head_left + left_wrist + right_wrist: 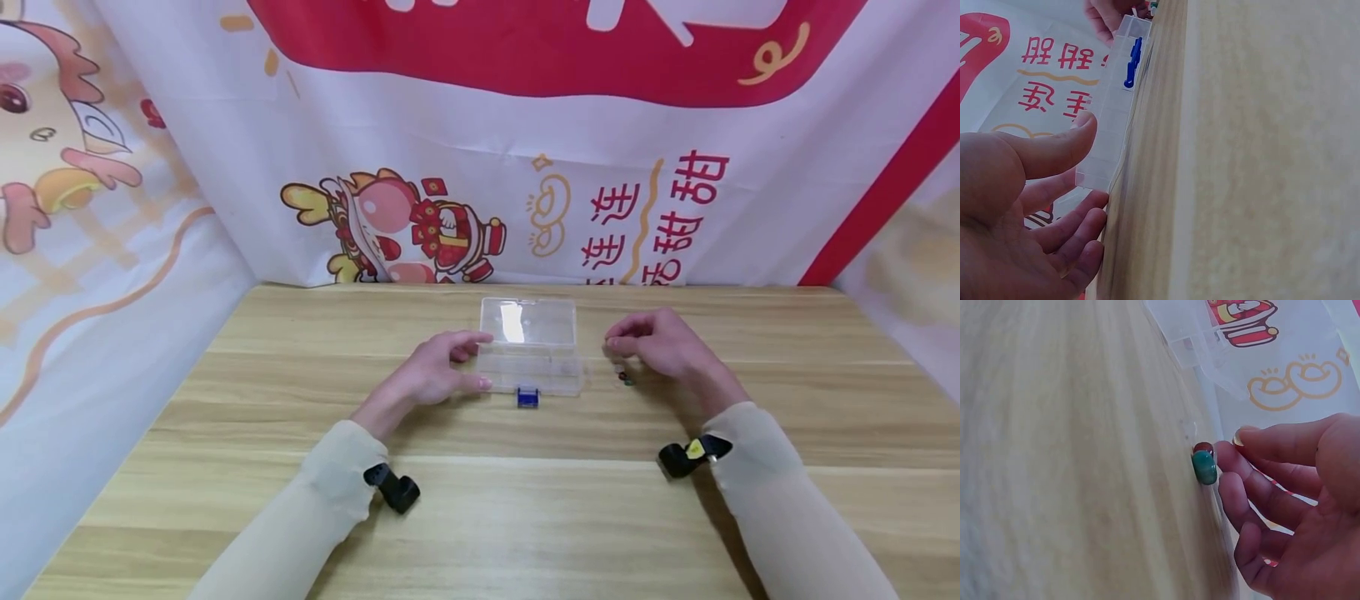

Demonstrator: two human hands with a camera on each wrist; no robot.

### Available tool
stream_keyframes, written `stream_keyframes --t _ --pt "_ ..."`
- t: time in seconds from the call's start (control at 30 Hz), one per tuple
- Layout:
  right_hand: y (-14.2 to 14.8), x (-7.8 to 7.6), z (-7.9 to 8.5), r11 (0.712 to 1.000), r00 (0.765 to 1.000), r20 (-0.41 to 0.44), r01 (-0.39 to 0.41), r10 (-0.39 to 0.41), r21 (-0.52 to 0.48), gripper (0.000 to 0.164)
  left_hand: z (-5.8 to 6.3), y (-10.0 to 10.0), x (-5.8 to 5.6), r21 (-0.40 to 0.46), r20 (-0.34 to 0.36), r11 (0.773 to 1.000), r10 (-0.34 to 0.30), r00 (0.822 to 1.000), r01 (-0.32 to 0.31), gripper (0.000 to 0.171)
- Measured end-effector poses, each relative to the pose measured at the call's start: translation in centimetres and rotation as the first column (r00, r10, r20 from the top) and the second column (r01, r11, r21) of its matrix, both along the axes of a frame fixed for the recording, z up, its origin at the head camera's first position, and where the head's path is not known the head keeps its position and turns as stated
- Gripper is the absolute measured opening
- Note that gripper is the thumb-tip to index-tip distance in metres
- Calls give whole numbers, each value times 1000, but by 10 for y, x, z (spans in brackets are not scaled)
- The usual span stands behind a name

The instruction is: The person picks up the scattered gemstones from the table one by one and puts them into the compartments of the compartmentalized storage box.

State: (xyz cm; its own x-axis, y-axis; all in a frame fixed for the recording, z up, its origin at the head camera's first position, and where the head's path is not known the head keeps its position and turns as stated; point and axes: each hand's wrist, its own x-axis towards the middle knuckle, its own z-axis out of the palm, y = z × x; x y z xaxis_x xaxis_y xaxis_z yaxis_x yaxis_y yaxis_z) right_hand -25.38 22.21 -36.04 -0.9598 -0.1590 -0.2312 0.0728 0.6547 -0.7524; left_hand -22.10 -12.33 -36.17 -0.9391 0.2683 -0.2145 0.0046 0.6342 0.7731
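Note:
A clear plastic compartment box (pixel 528 382) lies on the table, its lid (pixel 527 322) swung open toward the back and its blue latch (pixel 528 397) at the front. My left hand (pixel 438 367) holds the box's left end, thumb at the front corner and index finger by the hinge side. To the right of the box, my right hand (pixel 660 342) pinches a small gold-coloured piece (pixel 1238 439) between thumb and index finger; its full shape is hidden. Just beneath those fingers lie a green ring (pixel 1204 467), a brown ring (pixel 1203 447) and a faint clear piece (pixel 1190 430).
The wood-grain table (pixel 525 517) runs toward me in front of the box. A printed cloth (pixel 480 167) hangs behind the table, and another (pixel 90 275) hangs at the left. Black wrist cameras sit on both sleeves.

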Motion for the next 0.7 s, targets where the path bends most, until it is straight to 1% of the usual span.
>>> stream_keyframes --t 0.13,0.37,0.7 --pt "-1 2 3 1000 1000 -1 13 -13 -4 28 1 0 1 1 2 1000 2 1000 -2 66" --pt "-5 4 5 999 999 -52 14 -16 -39 29 2 1 2 6 4 1000 3 1000 -3 66" --pt "-11 6 7 998 993 -112 19 -25 -55 28 1 1 1 8 3 1000 2 1000 -2 67"
